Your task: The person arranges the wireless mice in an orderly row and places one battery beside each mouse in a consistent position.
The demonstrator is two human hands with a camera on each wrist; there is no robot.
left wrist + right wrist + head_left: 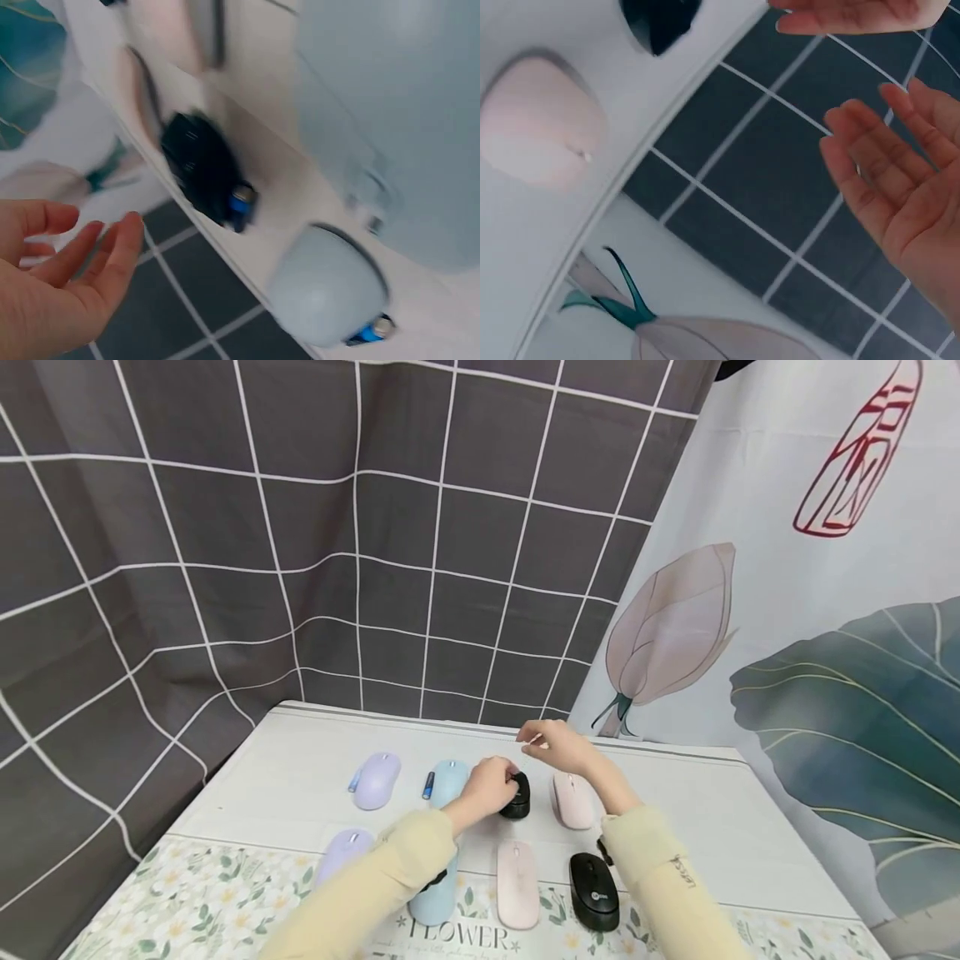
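Observation:
My left hand (486, 787) hovers over the back black mouse (516, 806), partly hiding it in the head view. In the left wrist view, that hand (67, 281) has loosely bent fingers and holds nothing, apart from the black mouse (196, 159). A blue battery (241, 199) lies beside that mouse. My right hand (564, 750) is raised behind the back pink mouse (573, 802). Its fingers (877, 142) look relaxed and spread, with nothing in them. A light blue mouse (450, 777) stands left of the left hand, with a battery (428, 785) beside it.
A purple mouse (377, 781) with a battery (355, 778) is at the back left. The front row has a purple mouse (343, 853), a light blue one (433, 903), a pink one (517, 887) and a black one (594, 893). A grey gridded curtain (390, 527) hangs behind.

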